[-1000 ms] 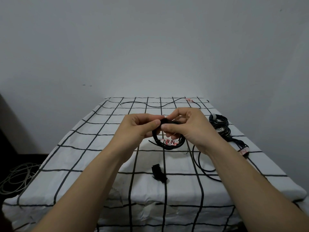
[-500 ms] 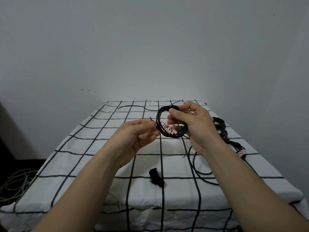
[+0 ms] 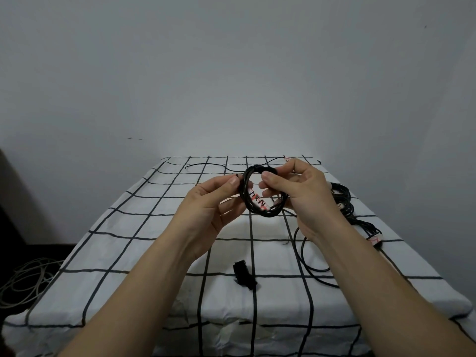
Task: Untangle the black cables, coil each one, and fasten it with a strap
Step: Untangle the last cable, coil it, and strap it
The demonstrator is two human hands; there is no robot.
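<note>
A small coil of black cable (image 3: 253,204) with a white and red label is held upright above the table. My right hand (image 3: 296,194) grips its top, where a black strap wraps the loops, between thumb and fingers. My left hand (image 3: 216,199) pinches the coil's left side with thumb and forefinger. A loose black strap (image 3: 244,276) lies on the cloth below the hands. A second black cable (image 3: 313,269) runs loose on the table under my right forearm. A bundled black cable (image 3: 346,204) lies to the right.
The table carries a white cloth with a black grid (image 3: 128,228). A thin black cable (image 3: 206,164) lies along the far edge. Pale cables (image 3: 23,282) are heaped on the floor at the left. A grey wall stands behind.
The coil rose from low over the table and turned upright to face me. My left hand let go for a moment and now pinches the coil's left side again.
</note>
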